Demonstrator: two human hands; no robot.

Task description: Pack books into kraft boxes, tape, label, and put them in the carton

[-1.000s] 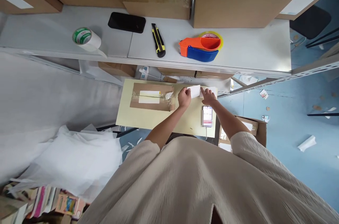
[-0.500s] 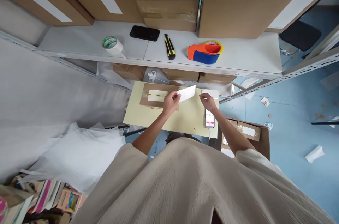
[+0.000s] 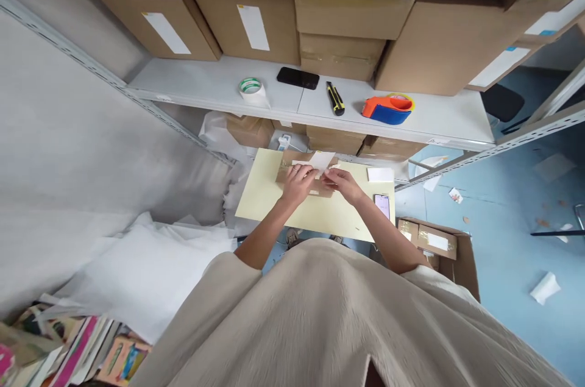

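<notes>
Just past the left hand [image 3: 298,184] and right hand [image 3: 340,185], over the box [image 3: 284,171], there's a slip [image 3: 322,159]. Right one's seemingly pinching its near corner, can't tell about the left. Probably light, bendy paper, so grab edges only.

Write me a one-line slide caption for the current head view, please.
Left hand and right hand at a white slip over a cardboard box on a pale yellow table.

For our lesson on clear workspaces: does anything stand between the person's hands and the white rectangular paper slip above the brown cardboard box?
Nothing visible does. The left hand and right hand are at the near end of the white rectangular paper slip, over the brown cardboard box. What lies beneath the slip is hidden.
</notes>
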